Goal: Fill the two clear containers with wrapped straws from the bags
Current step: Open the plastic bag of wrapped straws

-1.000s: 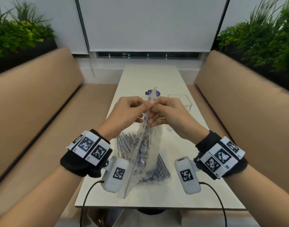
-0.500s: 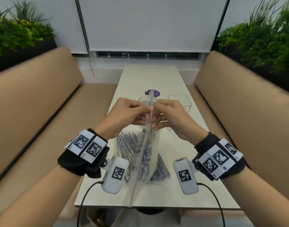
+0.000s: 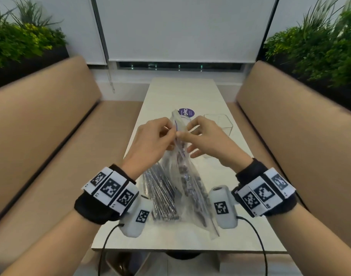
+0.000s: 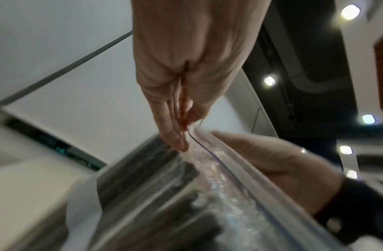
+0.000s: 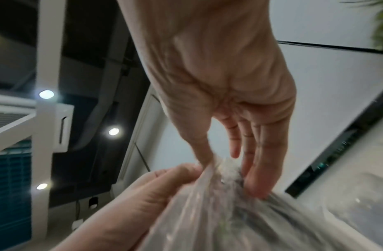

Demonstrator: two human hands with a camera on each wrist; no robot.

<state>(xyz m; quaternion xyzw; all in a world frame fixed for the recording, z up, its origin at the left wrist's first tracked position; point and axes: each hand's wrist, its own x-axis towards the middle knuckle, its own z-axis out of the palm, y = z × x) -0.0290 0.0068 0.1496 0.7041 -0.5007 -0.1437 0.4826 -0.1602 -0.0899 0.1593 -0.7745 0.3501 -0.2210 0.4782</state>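
Above the middle of the pale tabletop (image 3: 240,232), a clear zip-top plastic bag of dark wrapped straws (image 3: 185,176) held upright, lower end toward the near edge, presumably so nothing spills. Left hand (image 3: 150,142) and right hand (image 3: 206,140) each a narrow grip pinching opposite lips, likely parting the seal. Beyond, toward the far edge, an empty clear square container (image 3: 220,122); under the bag, a second flat bag of straws (image 3: 160,194).
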